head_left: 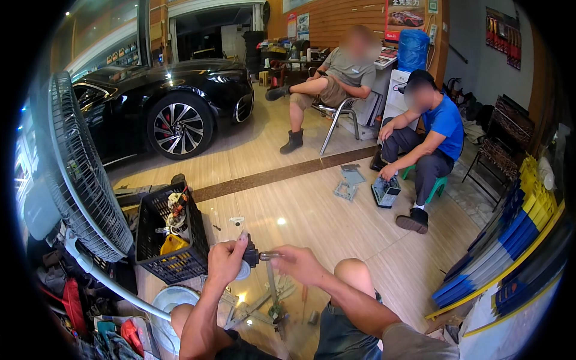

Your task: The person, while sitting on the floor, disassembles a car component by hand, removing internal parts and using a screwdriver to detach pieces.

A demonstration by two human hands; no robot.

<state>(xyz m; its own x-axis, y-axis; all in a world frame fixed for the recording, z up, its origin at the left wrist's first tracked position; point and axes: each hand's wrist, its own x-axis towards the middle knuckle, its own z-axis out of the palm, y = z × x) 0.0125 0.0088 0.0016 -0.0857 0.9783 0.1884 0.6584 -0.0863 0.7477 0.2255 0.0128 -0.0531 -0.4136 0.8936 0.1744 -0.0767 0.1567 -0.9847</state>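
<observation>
My left hand (pixel 224 263) is closed round a dark, blocky part (pixel 251 255), its thumb pointing up. A short shiny metal piece (pixel 270 255) sticks out from the part's right side. My right hand (pixel 300 264) pinches the outer end of that metal piece between thumb and fingers. A pale round piece (pixel 243 271) shows just under the dark part; I cannot make out whether it is joined to it. Below my hands, several metal strips and small parts (pixel 255 305) lie on the floor between my knees, near a small grey cylinder (pixel 313 317) and a thin reddish tool (pixel 304 294).
A black crate (pixel 171 271) of mixed parts stands left, beside a large fan (pixel 84 174). A pale bucket (pixel 174 298) is near my left knee. One person (pixel 443 129) on a stool handles a box-like device (pixel 386 191); another (pixel 351 72) sits behind. A black car (pixel 168 108) is parked far left.
</observation>
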